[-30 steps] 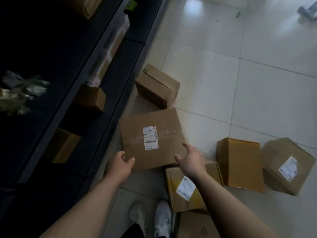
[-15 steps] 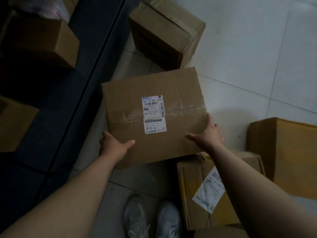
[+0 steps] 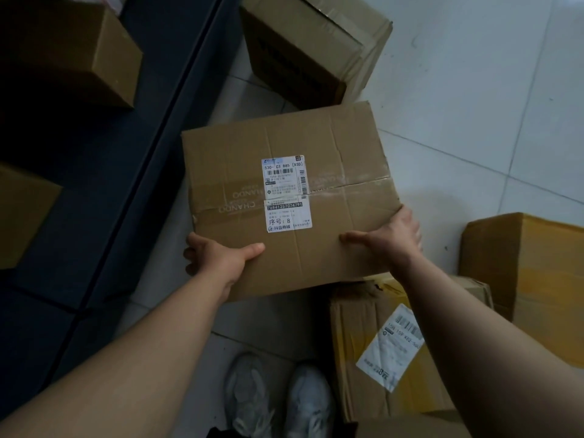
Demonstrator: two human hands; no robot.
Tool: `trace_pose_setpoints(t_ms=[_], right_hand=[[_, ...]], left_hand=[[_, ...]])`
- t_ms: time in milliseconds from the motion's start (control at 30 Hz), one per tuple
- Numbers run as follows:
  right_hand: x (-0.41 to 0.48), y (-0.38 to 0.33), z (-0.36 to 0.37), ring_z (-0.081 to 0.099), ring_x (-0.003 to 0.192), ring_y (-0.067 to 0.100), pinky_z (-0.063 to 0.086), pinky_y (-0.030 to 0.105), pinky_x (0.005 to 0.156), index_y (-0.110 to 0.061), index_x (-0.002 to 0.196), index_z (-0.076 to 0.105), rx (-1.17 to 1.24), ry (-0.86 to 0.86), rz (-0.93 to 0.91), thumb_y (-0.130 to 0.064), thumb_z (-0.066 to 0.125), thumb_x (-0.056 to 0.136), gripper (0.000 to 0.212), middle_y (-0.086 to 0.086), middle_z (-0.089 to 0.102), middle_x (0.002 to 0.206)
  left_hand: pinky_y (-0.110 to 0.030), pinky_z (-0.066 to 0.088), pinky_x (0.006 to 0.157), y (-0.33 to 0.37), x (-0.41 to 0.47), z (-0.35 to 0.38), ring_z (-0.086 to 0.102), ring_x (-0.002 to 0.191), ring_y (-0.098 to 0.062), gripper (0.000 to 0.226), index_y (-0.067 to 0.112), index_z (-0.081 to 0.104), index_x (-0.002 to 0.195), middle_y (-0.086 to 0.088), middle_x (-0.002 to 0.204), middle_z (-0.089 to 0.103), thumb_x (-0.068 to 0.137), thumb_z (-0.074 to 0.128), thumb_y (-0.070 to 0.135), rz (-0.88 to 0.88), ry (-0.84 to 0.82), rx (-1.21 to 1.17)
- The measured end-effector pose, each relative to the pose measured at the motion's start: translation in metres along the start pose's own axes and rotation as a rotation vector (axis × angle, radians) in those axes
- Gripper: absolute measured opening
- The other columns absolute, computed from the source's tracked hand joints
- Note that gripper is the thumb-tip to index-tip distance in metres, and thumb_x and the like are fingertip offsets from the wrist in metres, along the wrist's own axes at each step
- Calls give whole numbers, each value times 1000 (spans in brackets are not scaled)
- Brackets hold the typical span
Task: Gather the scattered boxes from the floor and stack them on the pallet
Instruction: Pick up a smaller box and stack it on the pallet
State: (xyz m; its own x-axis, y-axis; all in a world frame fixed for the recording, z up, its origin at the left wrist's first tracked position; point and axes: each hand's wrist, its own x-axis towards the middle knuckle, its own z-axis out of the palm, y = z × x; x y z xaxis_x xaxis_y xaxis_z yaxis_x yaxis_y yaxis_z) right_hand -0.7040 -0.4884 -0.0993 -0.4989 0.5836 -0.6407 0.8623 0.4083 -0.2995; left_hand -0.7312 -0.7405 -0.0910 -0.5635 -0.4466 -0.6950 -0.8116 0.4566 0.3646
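A large brown cardboard box (image 3: 331,172) with a white shipping label on top lies in front of me over the tiled floor. My left hand (image 3: 218,257) grips its near left corner, thumb on top and fingers curled down the side. My right hand (image 3: 392,238) grips its near right corner, thumb across the top and fingers round the edge. Another brown box (image 3: 316,49) lies just behind it. A yellow-taped box (image 3: 363,343) with a label lies under my right forearm. A plain box (image 3: 531,270) stands at the right. No pallet is in view.
Dark shelving (image 3: 126,159) runs along the left, with cartons (image 3: 66,52) on its levels. My grey shoes (image 3: 278,403) stand on the white tile floor (image 3: 474,90), which stretches away to the upper right. A further carton edge (image 3: 410,428) shows at the bottom.
My hands went from hovering near the big box to gripping its two near corners. The camera has dropped closer to it, so the box fills more of the view.
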Motion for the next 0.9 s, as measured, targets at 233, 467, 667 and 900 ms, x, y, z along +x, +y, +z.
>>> trace_pose_setpoints(t_ms=[233, 467, 667, 900], right_hand=[[-51, -14, -44, 32, 134, 34, 30, 56, 110, -17, 144, 21, 67, 68, -8, -55, 88, 48, 123, 13, 35, 143], [-129, -30, -99, 32, 134, 34, 30, 55, 111, -17, 142, 22, 77, 93, -37, -53, 88, 52, 118, 12, 35, 142], [-208, -25, -127, 31, 135, 34, 29, 53, 112, -14, 144, 22, 39, 112, -75, -51, 88, 54, 117, 13, 34, 144], [-288, 8, -129, 32, 134, 33, 30, 53, 111, -16, 144, 19, -3, 122, -103, -56, 86, 54, 119, 11, 33, 144]], left_hand=[[-49, 37, 103, 28, -41, -43, 37, 126, -32, 111, 22, 19, 136, -9, 138, 33, 53, 91, 35, 99, 9, -19], [-52, 39, 103, 30, -100, -101, 37, 127, -32, 120, 24, 14, 140, -9, 142, 32, 50, 92, 37, 104, -12, -79], [-52, 39, 103, 0, -154, -149, 41, 126, -32, 111, 24, 18, 136, -8, 139, 39, 53, 92, 30, 136, -35, -162], [-49, 40, 103, -57, -210, -189, 39, 126, -32, 112, 21, 22, 135, -9, 139, 35, 49, 93, 31, 132, 7, -185]])
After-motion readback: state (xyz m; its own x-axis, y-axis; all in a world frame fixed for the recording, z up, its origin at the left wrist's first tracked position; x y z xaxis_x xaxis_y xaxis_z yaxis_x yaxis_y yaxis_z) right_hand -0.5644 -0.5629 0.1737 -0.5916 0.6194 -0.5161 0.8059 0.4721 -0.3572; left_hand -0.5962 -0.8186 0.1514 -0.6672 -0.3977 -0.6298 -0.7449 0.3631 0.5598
